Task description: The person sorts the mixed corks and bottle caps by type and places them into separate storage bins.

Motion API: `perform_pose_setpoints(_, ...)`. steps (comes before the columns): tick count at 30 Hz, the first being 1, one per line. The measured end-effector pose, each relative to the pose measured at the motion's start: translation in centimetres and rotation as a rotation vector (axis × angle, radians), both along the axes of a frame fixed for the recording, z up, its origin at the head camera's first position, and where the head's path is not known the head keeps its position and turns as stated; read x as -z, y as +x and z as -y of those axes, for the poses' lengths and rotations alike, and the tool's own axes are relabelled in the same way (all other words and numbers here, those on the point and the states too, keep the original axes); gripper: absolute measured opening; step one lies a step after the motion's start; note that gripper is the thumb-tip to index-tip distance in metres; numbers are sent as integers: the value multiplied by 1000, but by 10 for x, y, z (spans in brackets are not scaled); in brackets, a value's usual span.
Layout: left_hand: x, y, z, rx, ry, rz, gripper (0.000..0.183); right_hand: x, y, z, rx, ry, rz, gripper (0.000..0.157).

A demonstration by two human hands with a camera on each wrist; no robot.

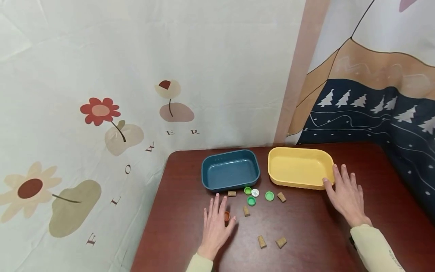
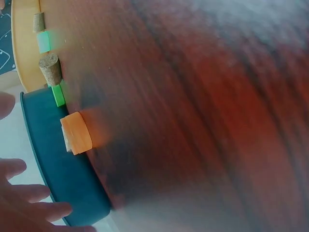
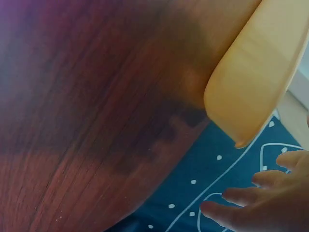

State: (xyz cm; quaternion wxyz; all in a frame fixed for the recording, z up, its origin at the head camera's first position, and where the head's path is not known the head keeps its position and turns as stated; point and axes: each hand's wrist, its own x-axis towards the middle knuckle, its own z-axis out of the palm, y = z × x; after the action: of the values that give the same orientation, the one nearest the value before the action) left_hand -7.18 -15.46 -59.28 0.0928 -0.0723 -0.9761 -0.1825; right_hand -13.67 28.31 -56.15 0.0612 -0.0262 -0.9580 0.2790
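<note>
The left hand [image 1: 215,226] is spread over the table [image 1: 183,211], fingers pointing toward the blue tray [image 1: 231,172], pinching nothing. An orange cap [image 1: 227,216] sits on the table in the gap between its thumb and forefinger; whether skin meets the cap I cannot tell. The right hand [image 1: 347,196] has its fingers apart as well, alongside the near right corner of the yellow tray [image 1: 300,166], and grips nothing; the pictures leave it unclear whether the thumb touches the rim.

The cap looks like light, stiff plastic, hard to break but perhaps a little slippery on its smooth side (small round things like to skid). The best hold would be a light pinch across opposite sides, with thumb and forefinger low near the table. The yellow tray seems light and fairly rigid, and its rim is the natural place to take hold.

Near the front of the trays lie green caps [image 1: 269,196] and a white cap [image 1: 255,193]. Corks [image 1: 281,242], probably light and slightly springy with a better grip, are scattered about the table.
</note>
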Motion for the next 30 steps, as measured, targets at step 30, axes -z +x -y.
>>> perform_pose_setpoints(30, 5, 0, 7, -23, -40, 210, 75, 18, -23, -1, -54, -124, 157, 83)
